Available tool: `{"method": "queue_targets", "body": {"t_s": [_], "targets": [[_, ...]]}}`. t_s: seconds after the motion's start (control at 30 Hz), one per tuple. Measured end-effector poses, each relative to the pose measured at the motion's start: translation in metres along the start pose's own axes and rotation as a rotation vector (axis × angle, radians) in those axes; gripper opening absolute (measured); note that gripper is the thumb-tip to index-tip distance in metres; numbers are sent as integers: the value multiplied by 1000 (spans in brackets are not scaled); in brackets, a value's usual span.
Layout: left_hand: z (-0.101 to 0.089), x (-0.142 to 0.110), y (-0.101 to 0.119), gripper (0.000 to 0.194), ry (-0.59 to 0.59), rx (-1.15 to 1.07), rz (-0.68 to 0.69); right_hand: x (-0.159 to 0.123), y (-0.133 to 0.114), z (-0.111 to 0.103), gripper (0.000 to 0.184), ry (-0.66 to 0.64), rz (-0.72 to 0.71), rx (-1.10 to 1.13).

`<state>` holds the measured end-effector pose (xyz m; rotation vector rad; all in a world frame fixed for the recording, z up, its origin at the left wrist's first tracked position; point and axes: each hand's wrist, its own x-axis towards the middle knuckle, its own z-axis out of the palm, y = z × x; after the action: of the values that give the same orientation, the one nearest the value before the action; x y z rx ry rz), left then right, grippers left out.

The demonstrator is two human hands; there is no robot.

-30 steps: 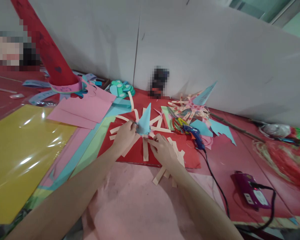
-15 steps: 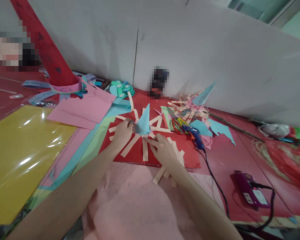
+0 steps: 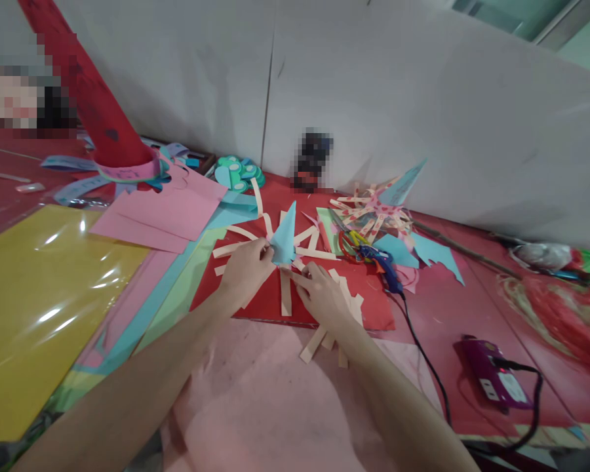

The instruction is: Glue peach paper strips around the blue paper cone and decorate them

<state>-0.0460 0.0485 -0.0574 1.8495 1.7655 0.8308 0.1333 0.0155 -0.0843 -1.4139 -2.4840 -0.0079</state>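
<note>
My left hand (image 3: 247, 265) has its fingers curled close by the blue cone (image 3: 284, 239); I can't tell if they pinch anything. My right hand (image 3: 320, 292) is half open, one finger by the top of a pale strip (image 3: 286, 298). I think I'm fixing strips round the cone's foot, which calls for soft, steady pressing. The cone stands on a red sheet (image 3: 264, 308). The glue gun (image 3: 384, 267) lies to the right.

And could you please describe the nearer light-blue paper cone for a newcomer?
On the red table, find the flat red sheet. The light-blue paper cone sits there between left hand and right hand. Beige paper strips around it are plain; those around the farther light-blue paper cone bear red marks.
</note>
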Motion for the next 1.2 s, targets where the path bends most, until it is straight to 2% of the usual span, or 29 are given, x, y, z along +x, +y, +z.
{"method": "queue_targets", "body": {"t_s": [0.13, 0.27, 0.33, 0.5, 0.6, 0.73, 0.93, 1.2], "targets": [[3, -1, -1, 17, 42, 56, -16, 0, 0, 4, 41, 84, -1, 104], [3, -1, -1, 5, 165, 58, 70, 2, -1, 6, 38, 149, 18, 189], [4, -2, 0, 11, 172, 81, 96, 3, -2, 6, 39, 151, 2, 218], [16, -11, -6, 52, 73, 231, 199, 3, -4, 6, 36, 152, 70, 198], [26, -14, -12, 66, -38, 336, 180, 2, -4, 8, 34, 148, 76, 176], [32, -13, -17, 68, -125, 374, 132, 2, -4, 9, 34, 137, 59, 176], [31, -13, -15, 69, -159, 394, 81, 3, -4, 11, 36, 121, 38, 150], [30, -13, -14, 71, -187, 418, 79, 3, -7, 11, 31, 114, -39, 116]]}}
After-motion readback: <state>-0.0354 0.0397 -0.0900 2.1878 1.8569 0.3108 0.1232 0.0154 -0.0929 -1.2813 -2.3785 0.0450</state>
